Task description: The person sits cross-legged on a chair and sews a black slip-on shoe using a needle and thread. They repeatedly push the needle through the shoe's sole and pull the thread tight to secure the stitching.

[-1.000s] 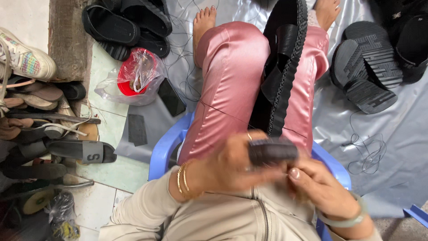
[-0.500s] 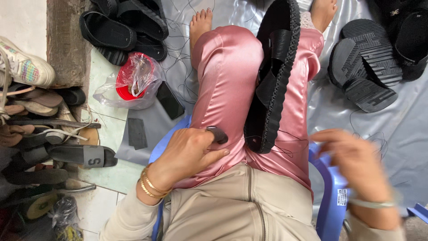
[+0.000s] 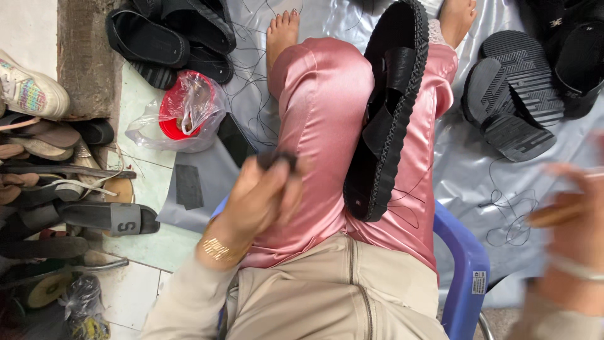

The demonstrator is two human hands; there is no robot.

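So there's a small dark piece [image 3: 277, 160] pinched at the very tips of the left hand [image 3: 261, 201], sitting right on top of the curled fingers [image 3: 286, 182], over the left thigh. Can't make out what the piece actually is, it's tiny and a bit blurred. Fingers are bunched tight around it, thumb side pressing in. Gold bangles [image 3: 218, 250] on that wrist.

Just to the right, a chunky black sandal [image 3: 390, 119] lies lengthwise along the lap on the pink satin trousers [image 3: 321, 113], heel end near the waist, toe end pointing toward the feet. It's close to the left hand but not touching.

The right hand [image 3: 576, 220] is way out at the frame's right edge, well apart from the sandal, heavily motion-blurred, so I can't tell what its fingers are doing.

Person sits on a blue plastic chair [image 3: 462, 264]. More black sandals [image 3: 513, 104] lie on the grey sheet [image 3: 465, 176], plus a red tub in a plastic bag [image 3: 182, 113] on the left.
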